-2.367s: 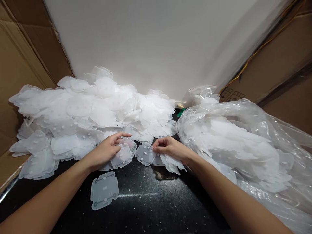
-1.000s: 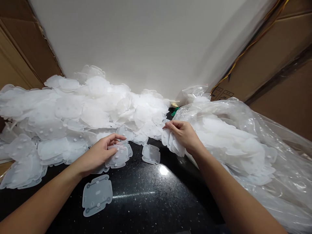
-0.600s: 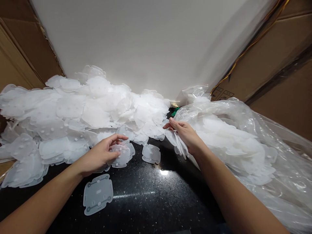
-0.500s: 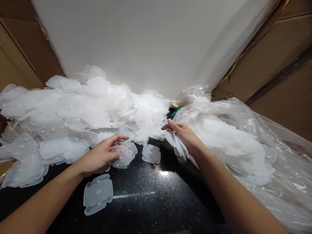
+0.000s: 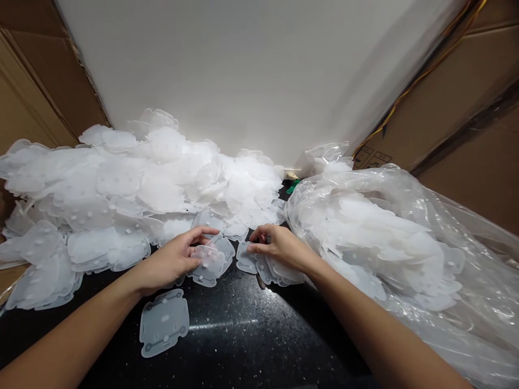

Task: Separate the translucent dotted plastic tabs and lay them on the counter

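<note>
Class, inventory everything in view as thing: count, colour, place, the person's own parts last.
Heaped plates: uncountable, white, left to centre
Lone plate: one, grey, front left
Large bag: one, clear, right, containing white plates
Small bag: one, clear, behind large bag
Small item: one, green, left of bags
Cardboard: several, brown, both sides
Cord: count unclear, yellow, right
Wall: one, grey, behind
Counter: one, speckled black, below
Left grip: one, bare, centre-left, holding overlapping plates
Right grip: one, bare, centre, holding fanned plates
Arms: two, bare, lower corners
</note>
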Available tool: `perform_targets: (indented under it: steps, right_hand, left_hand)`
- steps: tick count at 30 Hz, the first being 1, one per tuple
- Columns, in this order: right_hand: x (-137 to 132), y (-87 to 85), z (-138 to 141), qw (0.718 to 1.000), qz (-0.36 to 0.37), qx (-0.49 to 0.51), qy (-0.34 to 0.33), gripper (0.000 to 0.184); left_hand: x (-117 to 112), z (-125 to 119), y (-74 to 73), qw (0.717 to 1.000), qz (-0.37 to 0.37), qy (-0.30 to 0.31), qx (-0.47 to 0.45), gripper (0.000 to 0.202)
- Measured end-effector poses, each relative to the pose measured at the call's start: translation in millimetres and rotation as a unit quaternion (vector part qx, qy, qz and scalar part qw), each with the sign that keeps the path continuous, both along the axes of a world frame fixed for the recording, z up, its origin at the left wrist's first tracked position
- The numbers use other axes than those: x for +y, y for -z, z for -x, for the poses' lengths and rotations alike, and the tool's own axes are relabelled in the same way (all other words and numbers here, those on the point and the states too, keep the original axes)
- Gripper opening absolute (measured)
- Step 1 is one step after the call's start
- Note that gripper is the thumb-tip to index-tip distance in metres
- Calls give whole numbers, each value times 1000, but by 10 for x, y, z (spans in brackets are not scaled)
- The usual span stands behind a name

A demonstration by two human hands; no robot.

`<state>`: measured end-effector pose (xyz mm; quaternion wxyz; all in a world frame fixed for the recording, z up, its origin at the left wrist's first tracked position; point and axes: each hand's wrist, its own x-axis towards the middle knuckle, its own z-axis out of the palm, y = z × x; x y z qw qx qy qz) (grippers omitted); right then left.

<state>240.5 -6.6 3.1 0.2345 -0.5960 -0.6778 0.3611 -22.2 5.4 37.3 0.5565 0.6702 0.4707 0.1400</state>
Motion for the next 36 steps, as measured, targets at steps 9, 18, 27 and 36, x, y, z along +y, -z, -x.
perform_targets:
  steps: [9, 18, 27, 36]
  right_hand:
    - [-25, -4, -16, 979, 52, 180, -77, 15]
    - [-69, 7, 146, 976, 63, 203, -57, 23]
    - [-35, 60, 111, 970, 106, 218, -19, 18]
    - [-14, 24, 29, 968, 95, 233, -11, 21]
  left_hand:
    - [15, -24, 20, 999, 24, 24, -43, 62]
    - [-9, -53, 23, 996, 28, 47, -66, 57]
    - [32, 30, -16, 1000, -22, -6, -8, 54]
    - [39, 18, -31, 993, 45, -71, -79, 50]
